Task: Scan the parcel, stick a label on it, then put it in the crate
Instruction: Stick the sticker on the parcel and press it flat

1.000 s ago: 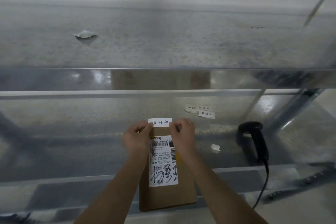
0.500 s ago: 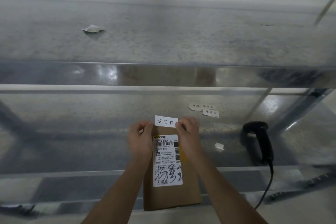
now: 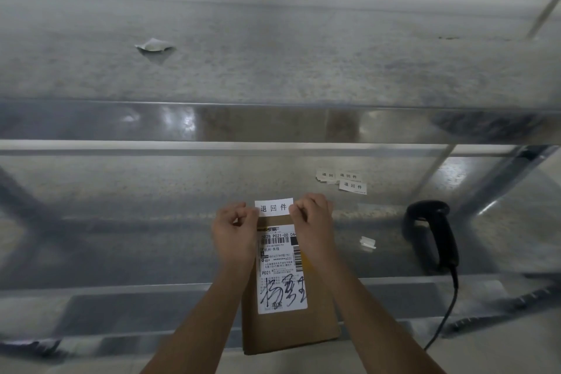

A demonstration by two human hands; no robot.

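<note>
Both hands are up at the parcel's far end. The left hand [image 3: 235, 232] pinches the left end of the label [image 3: 274, 207], the right hand [image 3: 312, 222] pinches its right end, each grip clamped on the paper, which is stretched flat between them just above the parcel [image 3: 288, 328]. The parcel is a flat brown cardboard mailer lying on the tabletop [image 3: 121, 252], its near end hanging over the tabletop's front edge. A printed waybill [image 3: 280, 270] already covers most of its upper face. Right of the parcel lies the scanner [image 3: 434, 237], cable trailing; beyond the parcel, three spare labels [image 3: 343, 181] wait. No crate in view.

The label looks feather-light and floppy, sticky underneath I would guess, so holding it by both ends makes sense. The mailer looks thin, stiff and light; a pinch along a long side edge should lift it easily. The label seems not yet pressed down, so that comes next.
</note>
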